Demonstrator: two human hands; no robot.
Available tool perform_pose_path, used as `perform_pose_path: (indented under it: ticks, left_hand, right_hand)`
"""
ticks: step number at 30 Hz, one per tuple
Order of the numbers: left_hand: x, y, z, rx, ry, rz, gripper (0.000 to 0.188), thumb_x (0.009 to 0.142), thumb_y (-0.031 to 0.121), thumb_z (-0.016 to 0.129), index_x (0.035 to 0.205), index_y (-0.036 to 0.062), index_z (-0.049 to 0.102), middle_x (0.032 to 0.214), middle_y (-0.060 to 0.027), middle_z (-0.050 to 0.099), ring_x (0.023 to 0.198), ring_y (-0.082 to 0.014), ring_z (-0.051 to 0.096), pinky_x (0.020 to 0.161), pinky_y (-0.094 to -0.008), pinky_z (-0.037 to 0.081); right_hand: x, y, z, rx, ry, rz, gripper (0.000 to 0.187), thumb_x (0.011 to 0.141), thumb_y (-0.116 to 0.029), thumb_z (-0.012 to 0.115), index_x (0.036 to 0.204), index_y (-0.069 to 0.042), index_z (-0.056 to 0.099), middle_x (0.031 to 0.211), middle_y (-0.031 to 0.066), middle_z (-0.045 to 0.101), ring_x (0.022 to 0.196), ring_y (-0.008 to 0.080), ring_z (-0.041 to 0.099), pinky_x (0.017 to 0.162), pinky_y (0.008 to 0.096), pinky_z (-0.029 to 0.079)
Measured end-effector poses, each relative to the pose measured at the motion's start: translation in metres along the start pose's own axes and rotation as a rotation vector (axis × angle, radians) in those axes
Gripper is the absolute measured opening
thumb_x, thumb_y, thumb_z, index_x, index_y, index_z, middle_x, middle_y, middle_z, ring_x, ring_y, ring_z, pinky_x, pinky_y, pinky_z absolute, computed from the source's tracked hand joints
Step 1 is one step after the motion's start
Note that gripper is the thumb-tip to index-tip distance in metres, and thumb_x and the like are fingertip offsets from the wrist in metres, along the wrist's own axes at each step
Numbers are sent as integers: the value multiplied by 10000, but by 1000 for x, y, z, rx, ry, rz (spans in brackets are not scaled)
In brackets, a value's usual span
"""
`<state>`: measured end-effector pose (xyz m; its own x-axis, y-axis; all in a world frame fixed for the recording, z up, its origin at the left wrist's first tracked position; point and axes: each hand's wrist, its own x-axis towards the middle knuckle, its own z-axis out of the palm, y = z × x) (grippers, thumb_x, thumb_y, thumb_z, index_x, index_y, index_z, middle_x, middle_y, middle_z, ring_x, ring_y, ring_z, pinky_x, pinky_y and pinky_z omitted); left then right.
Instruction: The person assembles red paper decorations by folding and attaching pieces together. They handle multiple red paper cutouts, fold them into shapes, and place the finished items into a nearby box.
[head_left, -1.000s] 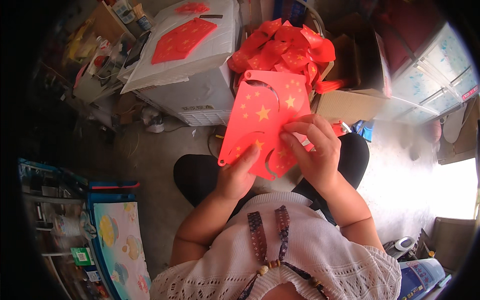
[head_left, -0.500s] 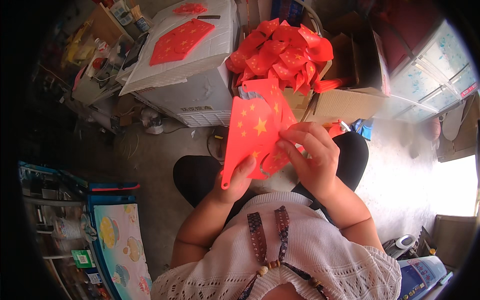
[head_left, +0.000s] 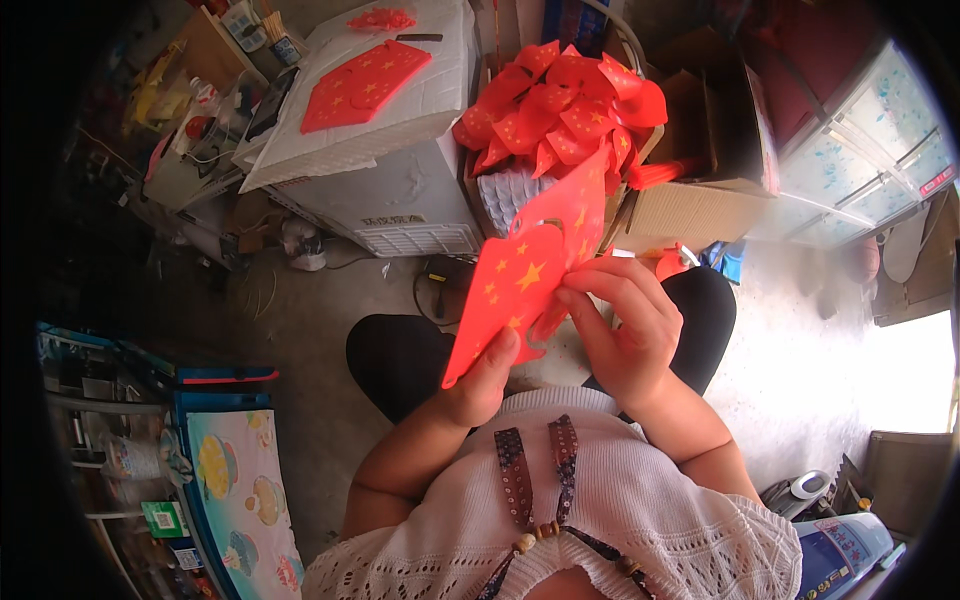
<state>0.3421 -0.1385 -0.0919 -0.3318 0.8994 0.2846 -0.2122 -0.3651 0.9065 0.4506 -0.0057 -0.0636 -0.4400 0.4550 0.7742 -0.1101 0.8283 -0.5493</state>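
A thin red sheet with yellow stars and curved cut slits [head_left: 522, 278] is held up between my hands, tilted and bent along its middle. My left hand [head_left: 482, 378] grips its lower left part, thumb on the front face. My right hand [head_left: 628, 318] pinches it near the middle of its right side with thumb and fingertips. Beyond the sheet, a heap of red star-printed folded pieces [head_left: 560, 105] rests at an open cardboard box. A flat stack of similar red sheets [head_left: 365, 88] lies on the white foam-like top to the left.
A white box-like stand [head_left: 400, 205] holds the flat sheets, a small dark flat tool [head_left: 419, 38] and a small red bundle [head_left: 381, 18]. At right stands an open cardboard box [head_left: 700, 210], with translucent drawers [head_left: 860, 150] beyond it. A shelf with a patterned cover [head_left: 240, 490] is at lower left.
The sheet has turned and tilted to the right, its upper part now narrower to view. My left hand has shifted slightly right; my right hand keeps its pinch.
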Motion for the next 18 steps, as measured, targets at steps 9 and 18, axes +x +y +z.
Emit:
perform_pose_path:
  ticks: [9,18]
  left_hand:
    - [-6,-12,4,2,40,71,522,1058,283,399,1479,-20,340,1447,-119,452,1326,-229,438,1124,-386,312]
    - [7,-2,18,183,43,266,482,1056,197,392,1474,-37,341,1405,-152,487,1319,-268,451,1128,-390,305]
  right_hand:
    - [-7,-2,8,1,55,-16,222,689,63,767,889,-6,699,867,116,675,751,251,651,648,309,510]
    - [-16,-4,10,124,-52,17,225,674,83,755,864,-1,669,875,122,674,790,270,644,725,335,505]
